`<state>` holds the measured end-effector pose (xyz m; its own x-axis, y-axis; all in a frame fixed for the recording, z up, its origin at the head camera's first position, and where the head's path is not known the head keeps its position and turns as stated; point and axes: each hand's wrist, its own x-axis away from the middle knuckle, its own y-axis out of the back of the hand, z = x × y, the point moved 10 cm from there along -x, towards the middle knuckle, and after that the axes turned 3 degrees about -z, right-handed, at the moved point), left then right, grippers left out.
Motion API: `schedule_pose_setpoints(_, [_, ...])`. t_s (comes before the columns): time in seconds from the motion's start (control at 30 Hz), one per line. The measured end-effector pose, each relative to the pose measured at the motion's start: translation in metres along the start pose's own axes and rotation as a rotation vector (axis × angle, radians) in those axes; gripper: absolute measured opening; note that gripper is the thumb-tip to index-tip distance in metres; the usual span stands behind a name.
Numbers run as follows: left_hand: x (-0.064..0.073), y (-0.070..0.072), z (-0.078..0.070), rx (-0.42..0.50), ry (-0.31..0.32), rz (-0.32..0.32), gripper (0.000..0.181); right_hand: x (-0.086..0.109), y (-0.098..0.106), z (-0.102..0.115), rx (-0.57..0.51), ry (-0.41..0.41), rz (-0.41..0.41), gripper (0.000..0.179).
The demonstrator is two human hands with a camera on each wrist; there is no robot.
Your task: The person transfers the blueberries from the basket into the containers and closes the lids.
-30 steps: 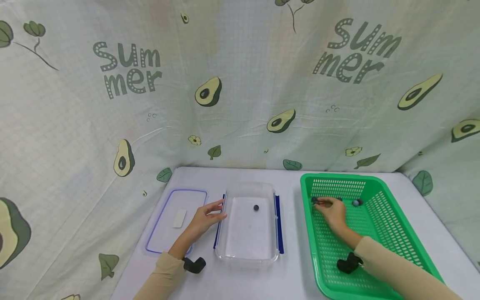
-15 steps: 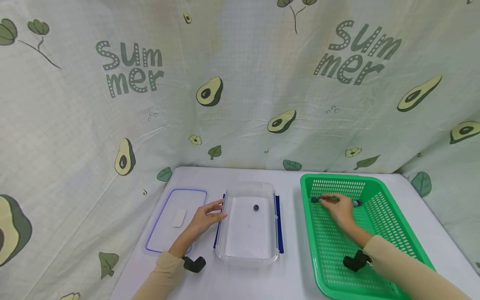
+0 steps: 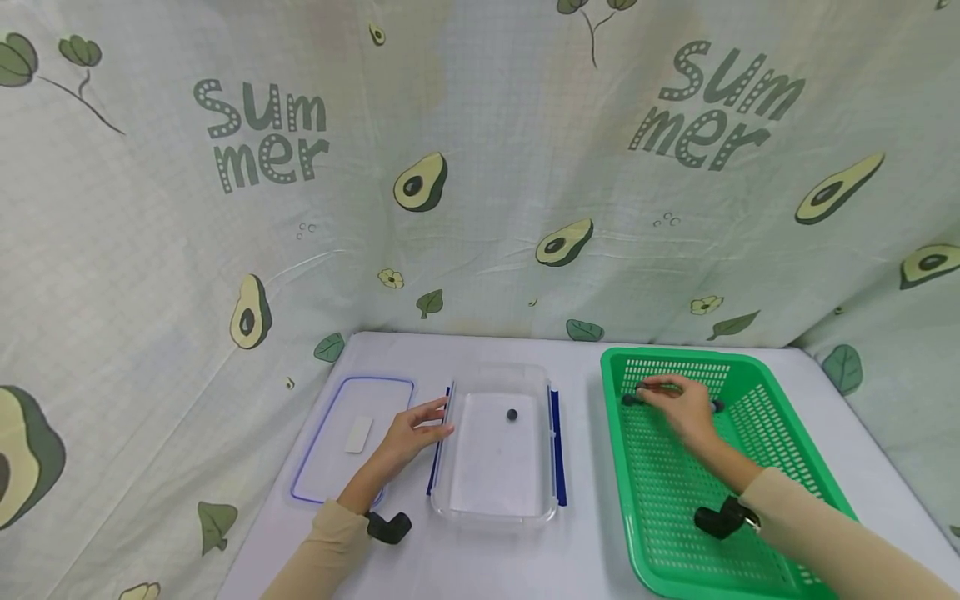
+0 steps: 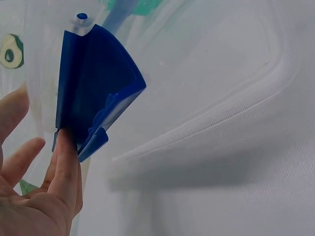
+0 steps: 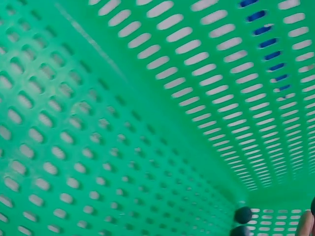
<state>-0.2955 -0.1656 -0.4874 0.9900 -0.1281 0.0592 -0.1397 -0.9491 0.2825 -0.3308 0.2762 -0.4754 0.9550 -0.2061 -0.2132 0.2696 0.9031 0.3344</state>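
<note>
At lower right, a ball [image 3: 640, 387], apparently pinched by the right hand [image 3: 681, 408], had just been lifted slightly inside the basket [image 3: 627, 500], so seemed picked up; at lower centre, the box [image 3: 495, 475]'s blue flap [image 4: 93, 78] was touched by the left hand [image 3: 411, 433], fingers apart.

Right hand [image 3: 684, 410] shifted rightward in basket [image 3: 620, 471], pinched dark ball [image 3: 641, 387] carried along, grey ball newly hidden.

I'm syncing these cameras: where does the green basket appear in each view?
Head: green basket, right side.
Left wrist: probably the green patch at the top edge.
Right wrist: it fills nearly the whole picture.
Shared landmark: blue latches, apparently the blue seen through the basket wall in right wrist.
</note>
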Motion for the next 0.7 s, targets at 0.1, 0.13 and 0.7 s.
schedule_pose_setpoints(0.1, [-0.001,0.0,0.001,-0.003,-0.005,0.001,0.056,-0.002,0.001,0.008,-0.033,0.0,0.015,0.03])
schedule_pose_setpoints(0.13, [-0.001,0.0,0.002,-0.002,-0.004,0.004,0.056,-0.002,0.001,0.011,-0.045,-0.002,0.02,0.031])
schedule_pose_setpoints(0.7, [-0.002,-0.001,0.002,0.004,0.008,0.025,0.058,-0.008,0.001,0.053,-0.249,-0.027,0.12,0.037])
